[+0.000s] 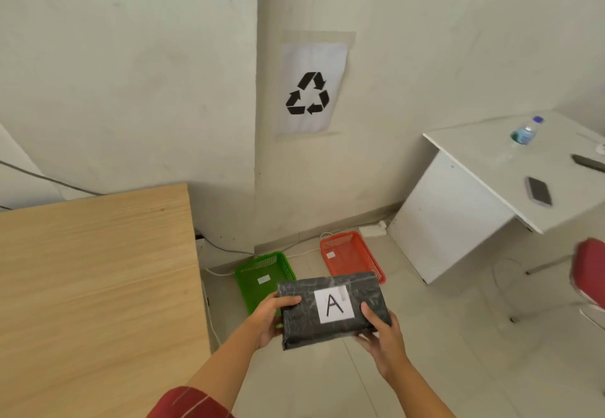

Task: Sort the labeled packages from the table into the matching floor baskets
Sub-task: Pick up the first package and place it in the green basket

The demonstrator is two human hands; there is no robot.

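A black wrapped package [357,290] with a white label reading "A" is held in the air over the floor. My left hand [271,317] grips its left edge and my right hand [381,340] grips its lower right edge. Under and behind the package, a green basket [258,278] lies on the floor with a small white tag inside; the package hides its near right part. A red basket [352,255] with a small white tag lies to the right of it, near the wall. What the tags say is too small to read.
A wooden table [95,290] fills the left. A white desk [474,195] at the right carries a water bottle [525,132] and a phone [538,190]. A red chair [589,273] is at the right edge. Cables and a power strip [373,231] run along the wall base.
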